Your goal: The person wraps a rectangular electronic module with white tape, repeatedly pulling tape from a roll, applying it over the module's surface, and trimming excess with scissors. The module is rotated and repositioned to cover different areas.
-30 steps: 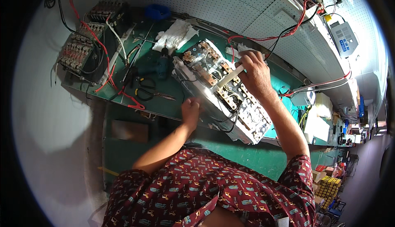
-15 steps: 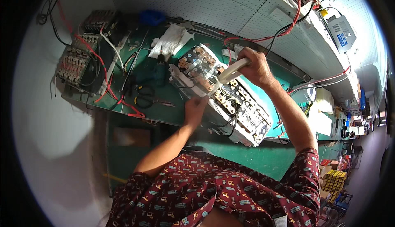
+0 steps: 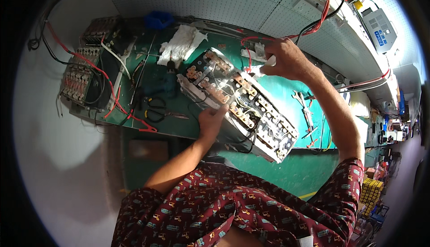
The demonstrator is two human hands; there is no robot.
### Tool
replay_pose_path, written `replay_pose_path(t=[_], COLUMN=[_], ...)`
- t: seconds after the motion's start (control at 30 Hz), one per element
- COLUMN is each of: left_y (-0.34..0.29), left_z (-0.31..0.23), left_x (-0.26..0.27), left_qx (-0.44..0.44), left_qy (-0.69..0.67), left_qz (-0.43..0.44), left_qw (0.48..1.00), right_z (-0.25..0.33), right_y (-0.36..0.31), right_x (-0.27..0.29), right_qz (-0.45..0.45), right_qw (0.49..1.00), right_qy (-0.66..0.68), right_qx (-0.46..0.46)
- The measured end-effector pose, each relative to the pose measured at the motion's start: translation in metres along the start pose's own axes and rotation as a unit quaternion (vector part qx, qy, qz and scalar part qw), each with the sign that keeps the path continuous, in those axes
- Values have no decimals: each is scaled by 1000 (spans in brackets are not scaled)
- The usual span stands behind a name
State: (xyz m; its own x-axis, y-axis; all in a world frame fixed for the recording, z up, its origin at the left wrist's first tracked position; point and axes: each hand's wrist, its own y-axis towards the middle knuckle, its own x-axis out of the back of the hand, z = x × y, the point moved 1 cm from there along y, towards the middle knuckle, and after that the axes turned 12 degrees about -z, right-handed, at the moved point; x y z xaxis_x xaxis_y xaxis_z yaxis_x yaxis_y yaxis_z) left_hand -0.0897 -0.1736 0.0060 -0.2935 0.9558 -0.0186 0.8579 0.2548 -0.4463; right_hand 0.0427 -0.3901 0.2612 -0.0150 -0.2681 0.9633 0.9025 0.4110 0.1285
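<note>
A long battery pack [image 3: 268, 128], with copper bars and thin wires along its top, lies slantwise on the green bench. My left hand [image 3: 211, 120] is closed at its near edge, thumb against the rim, pinning what looks like the end of a clear tape strip. Past the pack's far edge, my right hand [image 3: 286, 59] grips a pale tape roll [image 3: 269, 63], mostly hidden by the fingers. The strip between the hands is hard to make out against the pack.
Left of the pack lie black-and-yellow-handled pliers [image 3: 156, 109], a power drill [image 3: 166, 85] and a white cloth [image 3: 182, 45]. Another terminal-topped pack [image 3: 80, 74] with red leads stands far left. An adjustable wrench [image 3: 305, 110] rests at right. A blue bin [image 3: 159, 20] sits behind.
My right hand has carried the tape roll from above the pack to beyond its far edge, upward and slightly right. My left hand has stayed at the near edge.
</note>
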Motion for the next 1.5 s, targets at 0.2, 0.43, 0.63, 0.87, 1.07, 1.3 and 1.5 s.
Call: replay_pose_path(t=[0.2,0.43,0.63,0.87,1.07,1.3,1.5], left_y=[-10,-39,79,187,210,140,122], left_z=[-19,-60,-20,26,9,-137,-219], left_x=[-3,75,211,246,261,291,231], left_qx=[-38,98,-269,-378,-436,-371,-526], left_qy=[53,-74,388,728,693,656,541], left_qz=[-48,314,49,155,255,295,322], left_qw=[997,941,880,550,515,587,571], right_z=[-2,1,22,19,21,18,25], right_y=[0,-5,-4,-11,-16,-21,-23], right_x=[-18,-25,-12,-19,-20,-20,-16], right_qz=[-35,-100,-88,-145,-157,-135,-143], right_qw=[988,976,974,963,958,963,957], right_qy=[-150,-191,-206,-227,-239,-228,-247], right_qx=[15,33,-24,20,-2,-51,-47])
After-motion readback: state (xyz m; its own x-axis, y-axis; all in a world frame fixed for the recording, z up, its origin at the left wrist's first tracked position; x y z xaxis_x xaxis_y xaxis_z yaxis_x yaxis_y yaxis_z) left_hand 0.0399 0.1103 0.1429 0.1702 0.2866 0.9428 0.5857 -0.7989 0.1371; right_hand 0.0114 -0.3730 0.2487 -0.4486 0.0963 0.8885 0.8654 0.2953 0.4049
